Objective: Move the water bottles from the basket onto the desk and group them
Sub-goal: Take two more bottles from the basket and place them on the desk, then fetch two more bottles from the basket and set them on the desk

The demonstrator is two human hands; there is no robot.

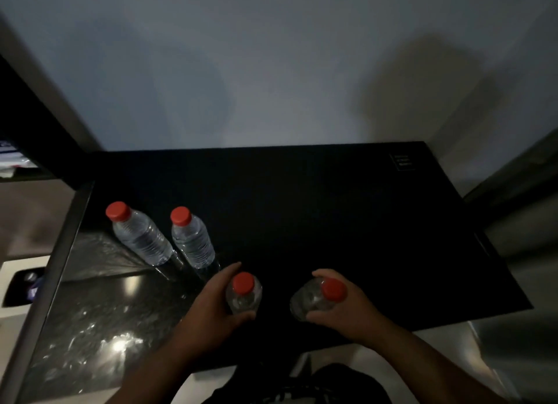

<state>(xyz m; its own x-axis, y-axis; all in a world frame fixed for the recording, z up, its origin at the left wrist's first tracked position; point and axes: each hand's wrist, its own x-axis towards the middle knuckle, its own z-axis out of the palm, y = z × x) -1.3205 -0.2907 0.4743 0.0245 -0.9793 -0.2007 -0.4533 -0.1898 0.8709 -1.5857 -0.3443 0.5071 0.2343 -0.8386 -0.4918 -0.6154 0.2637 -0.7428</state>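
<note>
Red-capped, the left bottle [244, 296] stands upright in the left hand [211, 308], fingers clamped round it, and the right bottle [312, 299] tilts in the right hand's [350, 311] clamped fingers, both at the mat's [332, 216] near edge. Placing seems in hand; next, each wants standing close beside the pair [140, 237] [193, 242] upright at the mat's left edge. Glossy counter [99, 328] lies left of the mat, a pale wall [271, 71] beyond it.

We count four water bottles [142, 240] (all red-capped), two hands, a left hand [211, 310] and a right hand [344, 308], one black mat [332, 222], and what may be one bin [18, 285], dimly seen.
</note>
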